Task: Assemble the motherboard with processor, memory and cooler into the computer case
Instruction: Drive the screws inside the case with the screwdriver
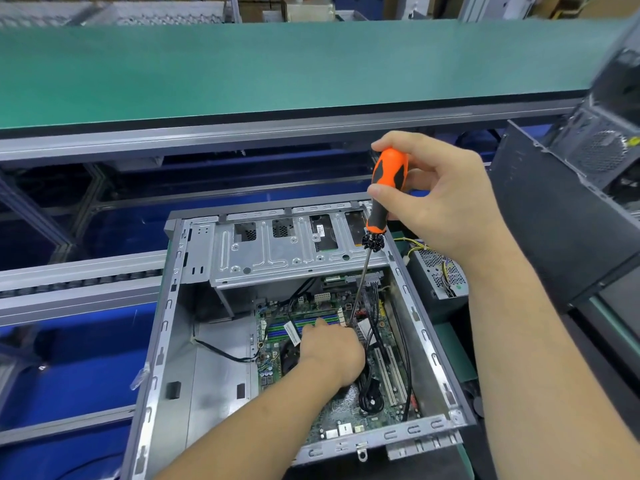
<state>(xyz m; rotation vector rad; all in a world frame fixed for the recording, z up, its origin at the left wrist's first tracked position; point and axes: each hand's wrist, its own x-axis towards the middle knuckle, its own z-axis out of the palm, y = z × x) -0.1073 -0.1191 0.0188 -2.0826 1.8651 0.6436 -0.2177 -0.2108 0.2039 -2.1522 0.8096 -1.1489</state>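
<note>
- An electronics assembly line in a factory or workshop.
- A long green conveyor belt point(277, 67) runs across the view on grey aluminium framing point(207, 133).
- An opened computer case point(194, 341) lies at the workstation, with another dark case point(568, 209) beside it.
- Stacked cardboard boxes point(304, 8) stand beyond the belt.

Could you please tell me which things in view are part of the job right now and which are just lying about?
In use:
- computer case
- motherboard
- screwdriver, held by the right hand
- left hand, steadying at the screwdriver tip

Lying about:
- power supply beside the case
- second case to the right
- green conveyor belt
</note>
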